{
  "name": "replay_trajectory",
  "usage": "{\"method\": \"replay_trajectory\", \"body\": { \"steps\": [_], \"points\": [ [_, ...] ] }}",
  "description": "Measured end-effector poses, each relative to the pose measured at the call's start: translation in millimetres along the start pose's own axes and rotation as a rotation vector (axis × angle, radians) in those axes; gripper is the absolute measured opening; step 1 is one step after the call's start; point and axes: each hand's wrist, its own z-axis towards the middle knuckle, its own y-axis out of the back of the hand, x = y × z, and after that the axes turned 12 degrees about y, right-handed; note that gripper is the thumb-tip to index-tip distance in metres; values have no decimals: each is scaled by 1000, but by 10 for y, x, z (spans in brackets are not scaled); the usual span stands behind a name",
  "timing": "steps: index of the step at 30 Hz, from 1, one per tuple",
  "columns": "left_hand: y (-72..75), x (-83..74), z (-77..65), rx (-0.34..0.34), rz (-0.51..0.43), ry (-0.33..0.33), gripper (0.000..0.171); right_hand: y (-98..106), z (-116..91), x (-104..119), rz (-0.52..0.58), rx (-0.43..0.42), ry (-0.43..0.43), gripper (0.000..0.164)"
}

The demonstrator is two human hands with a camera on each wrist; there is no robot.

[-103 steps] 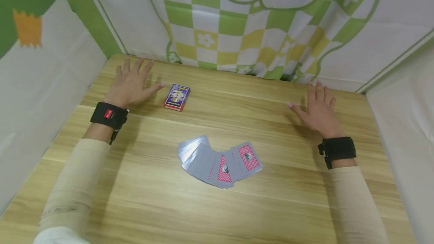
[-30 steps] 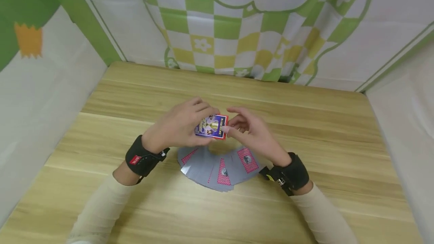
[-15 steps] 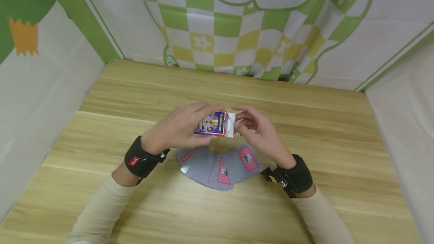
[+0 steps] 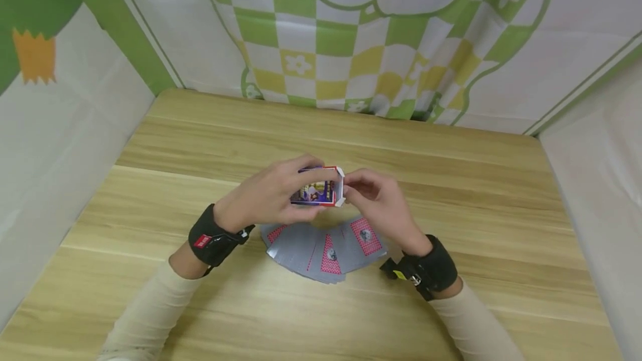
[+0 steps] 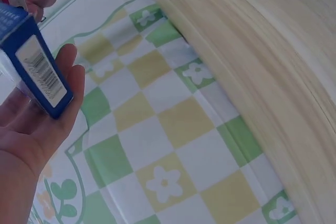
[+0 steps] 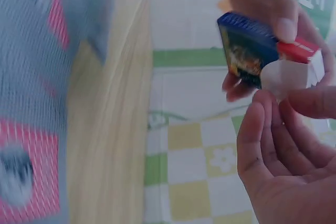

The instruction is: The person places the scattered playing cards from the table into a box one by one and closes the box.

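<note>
Centrally in the head view, the left hand (image 4: pixel 271 191) grips a blue-purple cardboard card box with red edging (image 4: pixel 315 192), fingers curled round it. At its three o'clock, the right hand (image 4: pixel 381 205) pinches a white cardboard flap (image 4: pixel 339 190); at six o'clock, grey-bordered, red-backed playing cards (image 4: pixel 323 255) fan across the pale wooden desk (image 4: pixel 451 183). From the left wrist, the box's barcode side shows towards ten o'clock. From the right wrist, the box sits at two o'clock, the cards at nine.

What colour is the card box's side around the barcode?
The card box is blue there, clearest in the left wrist view.
</note>
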Motion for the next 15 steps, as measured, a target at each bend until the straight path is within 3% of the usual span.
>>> {"method": "replay_trajectory", "body": {
  "steps": [8, 11, 15],
  "points": [
    [-24, -31, -14, 78, -49, 88, 71, -12, -28, 29, 392, 11, -288, 31],
    [-10, -44, -26, 80, -59, 126, 77, -32, -24, 30, 484, 5, -311, 35],
    [34, -58, -13, 66, -60, 159, 79, -31, 3, 46, 528, 2, -294, 34]
  ]
}}
